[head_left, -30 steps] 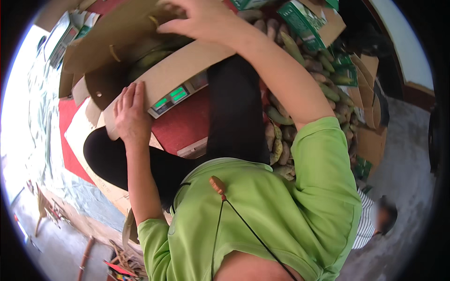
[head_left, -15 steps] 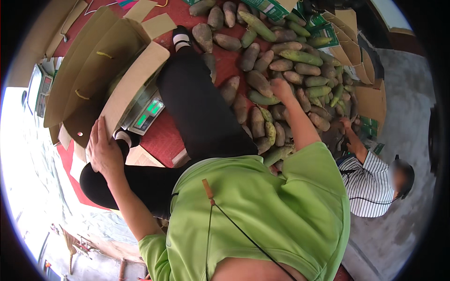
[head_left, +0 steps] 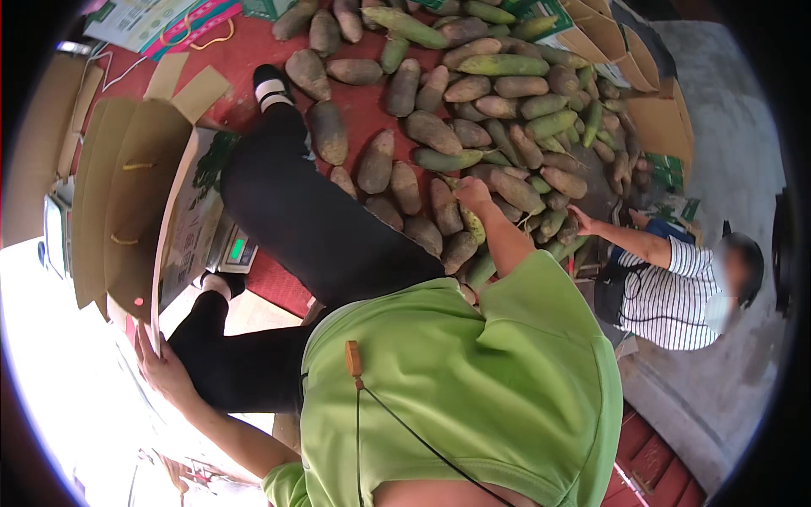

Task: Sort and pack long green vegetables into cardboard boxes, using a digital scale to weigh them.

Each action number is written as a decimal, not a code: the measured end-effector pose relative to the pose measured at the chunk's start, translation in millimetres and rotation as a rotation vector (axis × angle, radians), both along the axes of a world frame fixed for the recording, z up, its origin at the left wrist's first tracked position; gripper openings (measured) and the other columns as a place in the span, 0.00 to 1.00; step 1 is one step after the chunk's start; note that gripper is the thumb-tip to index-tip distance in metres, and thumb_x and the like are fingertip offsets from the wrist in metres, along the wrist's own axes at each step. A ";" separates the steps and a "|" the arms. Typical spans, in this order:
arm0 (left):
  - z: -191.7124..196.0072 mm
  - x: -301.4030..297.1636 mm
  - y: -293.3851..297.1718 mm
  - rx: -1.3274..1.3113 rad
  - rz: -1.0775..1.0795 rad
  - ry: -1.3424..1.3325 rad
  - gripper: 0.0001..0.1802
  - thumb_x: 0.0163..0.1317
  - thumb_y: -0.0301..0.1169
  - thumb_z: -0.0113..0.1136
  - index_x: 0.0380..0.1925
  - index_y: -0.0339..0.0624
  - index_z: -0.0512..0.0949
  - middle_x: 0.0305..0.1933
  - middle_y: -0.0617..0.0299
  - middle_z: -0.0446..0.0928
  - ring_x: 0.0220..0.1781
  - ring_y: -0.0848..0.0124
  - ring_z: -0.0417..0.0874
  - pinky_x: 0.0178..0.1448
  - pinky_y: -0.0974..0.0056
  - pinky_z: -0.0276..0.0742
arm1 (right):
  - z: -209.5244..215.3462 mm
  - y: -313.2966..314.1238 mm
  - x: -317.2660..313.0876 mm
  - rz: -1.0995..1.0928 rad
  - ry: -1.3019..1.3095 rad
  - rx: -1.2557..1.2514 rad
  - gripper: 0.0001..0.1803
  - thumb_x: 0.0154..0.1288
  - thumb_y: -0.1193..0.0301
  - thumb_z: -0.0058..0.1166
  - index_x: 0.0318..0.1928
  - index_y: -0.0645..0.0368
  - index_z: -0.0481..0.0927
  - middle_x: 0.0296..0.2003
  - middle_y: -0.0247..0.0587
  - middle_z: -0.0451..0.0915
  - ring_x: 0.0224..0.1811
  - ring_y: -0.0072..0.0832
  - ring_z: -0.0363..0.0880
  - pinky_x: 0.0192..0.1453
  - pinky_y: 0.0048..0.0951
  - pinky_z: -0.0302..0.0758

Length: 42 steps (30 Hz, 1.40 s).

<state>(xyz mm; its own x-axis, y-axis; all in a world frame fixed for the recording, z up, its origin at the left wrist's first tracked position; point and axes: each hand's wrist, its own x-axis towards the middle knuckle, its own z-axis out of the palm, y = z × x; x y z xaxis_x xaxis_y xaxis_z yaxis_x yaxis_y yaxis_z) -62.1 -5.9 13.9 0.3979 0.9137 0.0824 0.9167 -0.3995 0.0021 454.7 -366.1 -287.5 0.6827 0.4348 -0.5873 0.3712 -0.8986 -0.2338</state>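
At lower left my left hand [head_left: 164,372] pinches the bottom corner of an open cardboard box [head_left: 127,194], its fingers and thumb on either side of the panel edge. The box stands tilted beside my leg, with yellow cord loops on its inner wall. My right hand [head_left: 475,196] reaches into a pile of thick root vegetables, radish-like. Its fingers are closed over a knobbly yellow-green root vegetable [head_left: 473,225], whose ends show past the hand. Brownish root vegetables [head_left: 443,207] lie close around it. Most of the fingertips are hidden.
A digital scale [head_left: 239,247] with a green display sits against the box. More cardboard boxes [head_left: 659,118] stand behind the pile. At right a person in a striped shirt [head_left: 667,296] reaches into the pile's edge. Printed bags [head_left: 198,25] lie at far left.
My left hand has slid down to the box's lower corner, and the box has shifted left, baring its printed side. My right hand has moved nearer me, onto the yellow-green vegetable.
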 end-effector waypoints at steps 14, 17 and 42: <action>-3.4 -13.8 3.0 -0.014 0.222 0.129 0.28 0.54 0.24 0.56 0.58 0.53 0.72 0.55 0.53 0.75 0.54 0.52 0.75 0.62 0.53 0.65 | 83.8 -28.2 46.4 0.175 -0.373 -0.439 0.37 0.55 0.56 0.60 0.65 0.43 0.62 0.68 0.31 0.58 0.70 0.32 0.55 0.64 0.54 0.57; 0.4 -1.0 1.6 -0.040 0.173 0.094 0.27 0.53 0.22 0.55 0.55 0.52 0.74 0.52 0.57 0.76 0.56 0.58 0.74 0.65 0.54 0.62 | 81.2 -33.5 47.6 0.014 -0.271 -0.538 0.41 0.49 0.62 0.66 0.64 0.40 0.62 0.67 0.32 0.58 0.69 0.33 0.56 0.63 0.55 0.59; 26.1 7.1 -9.2 -0.056 0.042 -0.138 0.18 0.48 0.24 0.60 0.42 0.49 0.80 0.44 0.65 0.79 0.50 0.64 0.79 0.70 0.51 0.57 | 232.8 244.4 4.0 0.148 0.333 1.007 0.38 0.49 0.79 0.63 0.61 0.64 0.59 0.57 0.47 0.67 0.59 0.34 0.68 0.63 0.36 0.65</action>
<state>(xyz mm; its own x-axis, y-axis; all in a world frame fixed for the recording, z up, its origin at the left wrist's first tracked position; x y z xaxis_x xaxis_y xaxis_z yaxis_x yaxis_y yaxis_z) -55.0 -15.0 40.0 0.3475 0.9341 0.0821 0.9222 -0.3563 0.1504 458.8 -121.7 -54.7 0.4548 0.8886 -0.0591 0.2410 -0.1867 -0.9524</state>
